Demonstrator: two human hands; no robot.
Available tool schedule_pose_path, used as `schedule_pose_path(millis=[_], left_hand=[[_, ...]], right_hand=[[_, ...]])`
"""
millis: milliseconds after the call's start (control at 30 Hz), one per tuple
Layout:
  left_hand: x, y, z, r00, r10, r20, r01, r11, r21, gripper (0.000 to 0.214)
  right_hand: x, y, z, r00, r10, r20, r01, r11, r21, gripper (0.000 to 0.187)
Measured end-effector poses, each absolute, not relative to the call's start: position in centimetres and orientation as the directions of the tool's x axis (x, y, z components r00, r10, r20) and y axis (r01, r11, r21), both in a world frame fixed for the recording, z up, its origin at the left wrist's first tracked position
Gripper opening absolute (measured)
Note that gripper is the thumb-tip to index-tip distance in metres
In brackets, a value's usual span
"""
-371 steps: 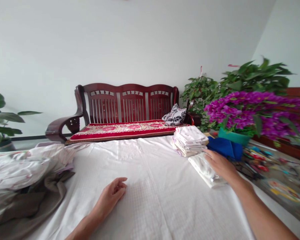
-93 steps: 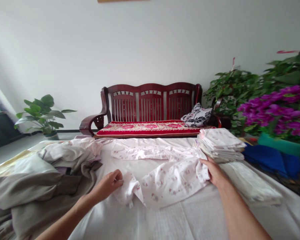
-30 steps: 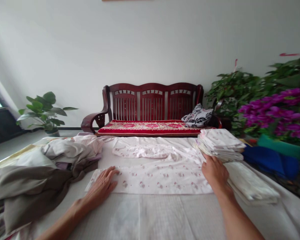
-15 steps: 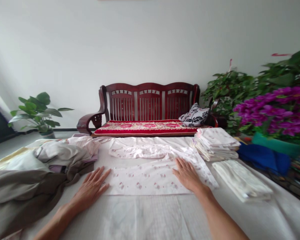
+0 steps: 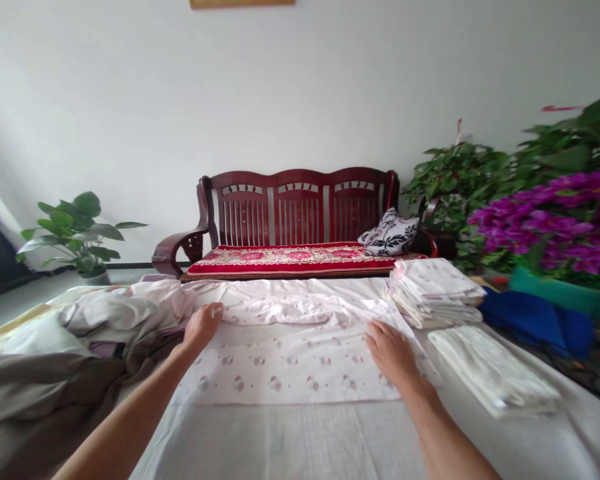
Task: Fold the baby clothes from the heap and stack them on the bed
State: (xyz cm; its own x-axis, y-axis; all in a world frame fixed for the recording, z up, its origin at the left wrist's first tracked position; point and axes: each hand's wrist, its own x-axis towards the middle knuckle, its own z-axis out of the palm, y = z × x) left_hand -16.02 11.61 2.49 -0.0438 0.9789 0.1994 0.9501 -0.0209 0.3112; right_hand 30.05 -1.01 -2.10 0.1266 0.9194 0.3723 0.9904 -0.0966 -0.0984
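A white garment with small pink flowers [image 5: 290, 363] lies spread flat on the white-covered table [image 5: 300, 440]. My left hand [image 5: 203, 325] rests at its far left corner, fingers curled over the cloth's edge near a bunched sleeve [image 5: 280, 310]. My right hand [image 5: 390, 350] lies flat and open on the garment's right side. A stack of folded white clothes [image 5: 435, 290] stands just beyond the right hand, and a single folded piece [image 5: 493, 373] lies to its right.
A heap of unfolded grey and pale clothes [image 5: 65, 353] fills the table's left side. Blue cloth [image 5: 535, 320] and a teal pot of purple flowers [image 5: 555, 233] sit at the right. A dark wooden bench [image 5: 300, 227] with a red cushion stands behind the table.
My left hand has slid forward from the garment's near left edge to its far left corner. The right hand has shifted a little to the right, still flat on the cloth.
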Motion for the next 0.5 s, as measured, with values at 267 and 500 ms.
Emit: schedule_pose_path(millis=[267,500], left_hand=[[-14.3,15.2,2.3,-0.166,0.981,0.099,0.947,0.131,0.293,0.05],[-13.6,14.2,4.1,-0.101,0.978,0.185,0.942,0.034,0.334,0.026]], right_hand=[[29.8,-1.2,-1.6,0.144,0.917,0.372,0.989,-0.12,-0.087,0.038],[29.7,-1.1,-1.6,0.155,0.915,0.372,0.986,-0.117,-0.121,0.039]])
